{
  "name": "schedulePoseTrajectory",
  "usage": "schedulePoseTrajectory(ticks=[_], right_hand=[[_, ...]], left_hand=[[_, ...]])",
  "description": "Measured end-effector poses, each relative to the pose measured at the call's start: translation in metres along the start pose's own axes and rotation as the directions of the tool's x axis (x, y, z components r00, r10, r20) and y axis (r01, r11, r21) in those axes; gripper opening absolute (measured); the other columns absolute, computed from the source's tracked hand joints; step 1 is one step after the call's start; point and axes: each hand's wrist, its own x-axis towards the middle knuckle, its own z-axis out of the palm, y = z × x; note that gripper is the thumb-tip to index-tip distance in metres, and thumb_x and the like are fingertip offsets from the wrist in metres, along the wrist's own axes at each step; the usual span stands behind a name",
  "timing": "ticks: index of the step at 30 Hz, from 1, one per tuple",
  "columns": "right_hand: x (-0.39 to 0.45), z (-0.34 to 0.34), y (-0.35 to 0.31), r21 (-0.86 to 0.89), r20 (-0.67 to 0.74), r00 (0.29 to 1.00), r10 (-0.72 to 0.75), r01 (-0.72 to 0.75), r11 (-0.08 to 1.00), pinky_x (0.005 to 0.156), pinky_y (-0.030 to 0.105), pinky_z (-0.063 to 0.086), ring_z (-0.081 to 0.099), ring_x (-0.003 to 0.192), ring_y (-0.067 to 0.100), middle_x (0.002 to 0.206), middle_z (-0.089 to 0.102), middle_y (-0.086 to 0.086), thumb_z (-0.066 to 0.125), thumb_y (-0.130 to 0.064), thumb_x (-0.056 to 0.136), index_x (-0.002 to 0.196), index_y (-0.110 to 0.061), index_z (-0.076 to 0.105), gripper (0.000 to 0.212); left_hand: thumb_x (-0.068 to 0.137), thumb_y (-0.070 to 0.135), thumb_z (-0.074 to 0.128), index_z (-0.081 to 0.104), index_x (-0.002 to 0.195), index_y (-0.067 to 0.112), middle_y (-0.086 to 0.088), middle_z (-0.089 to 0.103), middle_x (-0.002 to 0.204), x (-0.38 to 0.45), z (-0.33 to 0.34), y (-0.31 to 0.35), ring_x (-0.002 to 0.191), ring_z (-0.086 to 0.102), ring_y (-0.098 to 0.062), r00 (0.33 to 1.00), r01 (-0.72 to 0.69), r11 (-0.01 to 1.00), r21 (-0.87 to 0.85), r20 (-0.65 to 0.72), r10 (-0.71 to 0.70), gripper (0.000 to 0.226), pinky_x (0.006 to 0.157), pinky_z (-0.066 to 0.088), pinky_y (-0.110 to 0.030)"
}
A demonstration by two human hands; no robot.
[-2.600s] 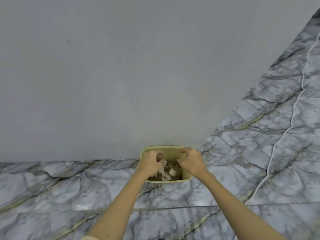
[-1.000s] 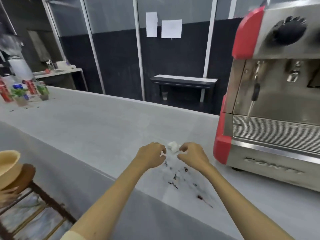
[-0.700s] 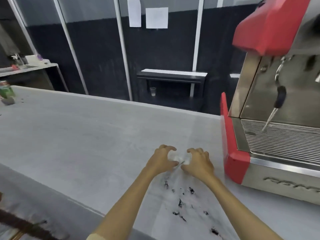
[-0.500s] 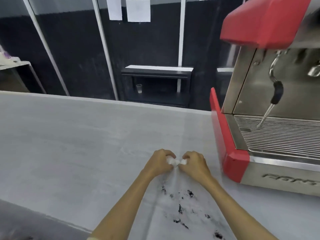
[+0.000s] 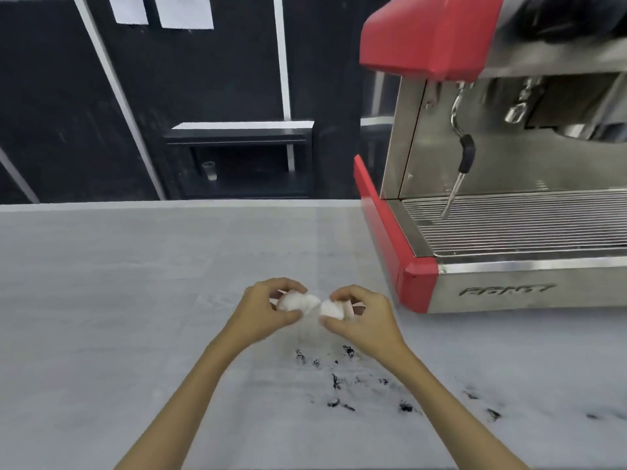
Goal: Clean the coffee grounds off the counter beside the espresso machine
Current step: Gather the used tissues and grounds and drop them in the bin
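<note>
Both hands have drawn slightly apart since half a second ago. Left hand [image 5: 263,313] pinches one end of a white tissue wad [image 5: 298,301]; right hand [image 5: 359,320] pinches the other end. Just below the hands, coffee grounds [image 5: 336,381] dot the grey tabletop [image 5: 118,300]. Right of the right hand stands the espresso machine [image 5: 492,198].

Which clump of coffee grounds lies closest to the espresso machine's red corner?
The small clump just below the right hand; the other grounds lie further toward the camera on the counter, away from the espresso machine.
</note>
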Motion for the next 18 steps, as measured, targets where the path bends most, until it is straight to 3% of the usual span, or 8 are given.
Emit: schedulePoseTrajectory(ticks=[4, 10, 13, 18], right_hand=[[-0.044, -0.045, -0.002, 0.072, -0.050, 0.999, 0.012, -0.008, 0.997, 0.073, 0.010, 0.047, 0.061, 0.084, 0.001, 0.085, 0.068, -0.012, 0.081, -0.014, 0.062, 0.084, -0.020, 0.068, 0.027], [-0.106, -0.137, 0.023, 0.112, -0.199, 0.975, 0.095, -0.073, 0.991, 0.056, 0.009, 0.050, 0.061, 0.066, -0.005, 0.080, 0.066, -0.009, 0.082, -0.008, 0.062, 0.079, -0.026, 0.065, 0.029], [-0.142, -0.194, 0.042, 0.099, -0.268, 0.959, 0.098, -0.074, 0.992, 0.059, 0.006, 0.048, 0.061, 0.067, -0.006, 0.083, 0.066, -0.006, 0.081, -0.006, 0.063, 0.082, -0.017, 0.066, 0.027], [-0.214, -0.303, 0.083, 0.061, -0.354, 0.921, 0.163, -0.151, 0.987, 0.059, 0.005, 0.047, 0.060, 0.068, -0.005, 0.085, 0.068, -0.003, 0.080, -0.007, 0.064, 0.084, -0.014, 0.068, 0.024]], left_hand=[[0.071, 0.008, 0.074, 0.068, 0.087, 0.028, 0.010, 0.068, 0.100, -0.022, 0.025, 0.028, 0.083, 0.063, -0.005, 0.996, -0.036, 0.989, -0.140, 0.079, 0.047, 0.027, 0.063, 0.052, -0.013], [0.068, 0.009, 0.076, 0.070, 0.085, 0.031, 0.010, 0.070, 0.095, -0.028, 0.098, 0.092, 0.084, 0.065, -0.009, 0.970, -0.111, 0.971, -0.211, 0.189, 0.152, 0.029, 0.063, 0.055, -0.019], [0.068, 0.012, 0.078, 0.070, 0.091, 0.029, 0.012, 0.070, 0.096, -0.036, 0.149, 0.140, 0.086, 0.064, -0.009, 0.943, -0.181, 0.954, -0.237, 0.233, 0.237, 0.030, 0.071, 0.056, -0.023], [0.071, 0.012, 0.077, 0.069, 0.093, 0.028, 0.010, 0.068, 0.100, -0.065, 0.256, 0.220, 0.085, 0.062, -0.007, 0.894, -0.225, 0.935, -0.273, 0.324, 0.309, 0.028, 0.072, 0.054, -0.023]])
